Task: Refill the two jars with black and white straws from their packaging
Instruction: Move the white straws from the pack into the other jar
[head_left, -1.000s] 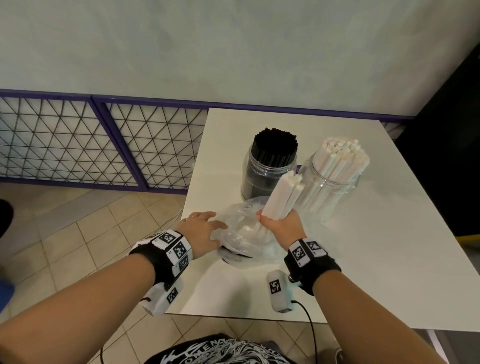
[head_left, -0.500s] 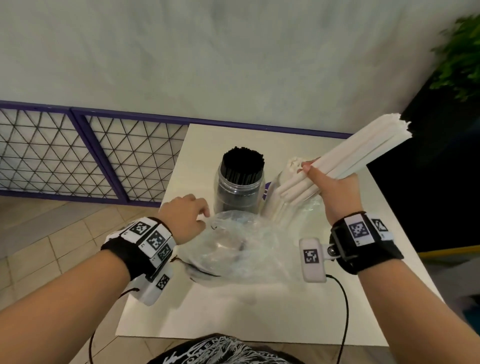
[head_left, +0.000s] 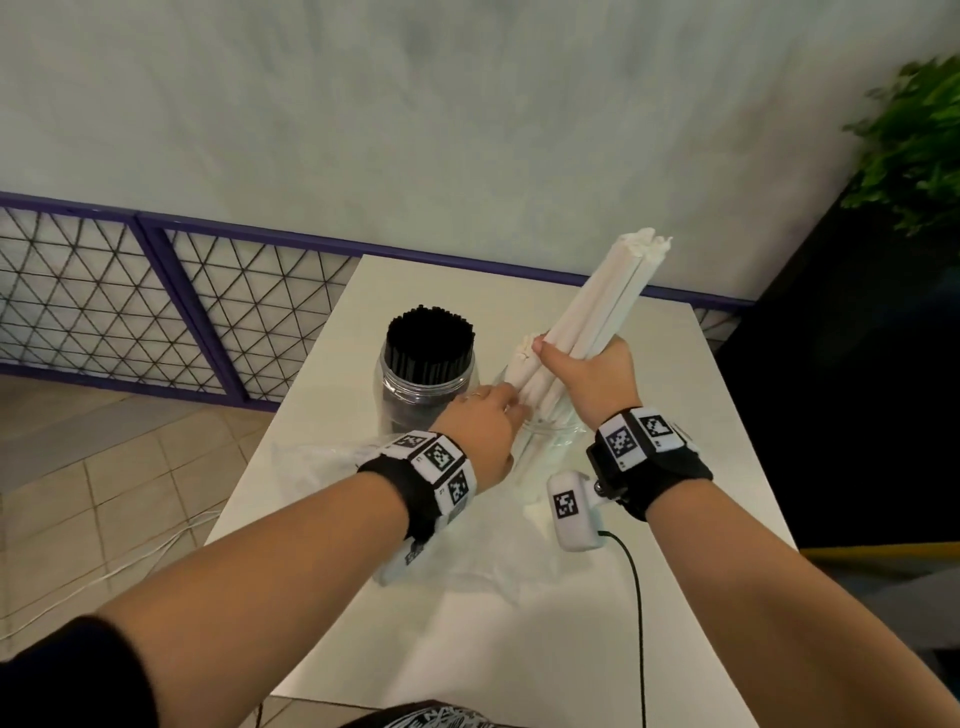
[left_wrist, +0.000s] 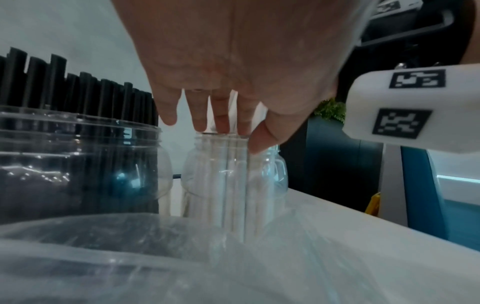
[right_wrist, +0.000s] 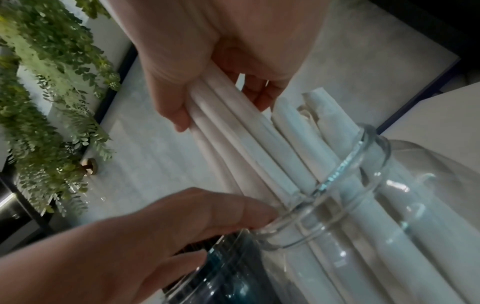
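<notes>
A white table (head_left: 519, 623) stands against a purple-framed mesh railing (head_left: 156, 312). A leafy green plant (head_left: 914, 145) hangs right, above tan floor tiles (head_left: 104, 467).

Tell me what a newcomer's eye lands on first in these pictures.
First comes the bundle of white straws, gripped by the right hand and slanting up above the glass jar at the table's middle, lower ends in its mouth. Next, the left hand resting its fingers at that jar's rim. Then the plastic jar packed with black straws, just left of it.
</notes>
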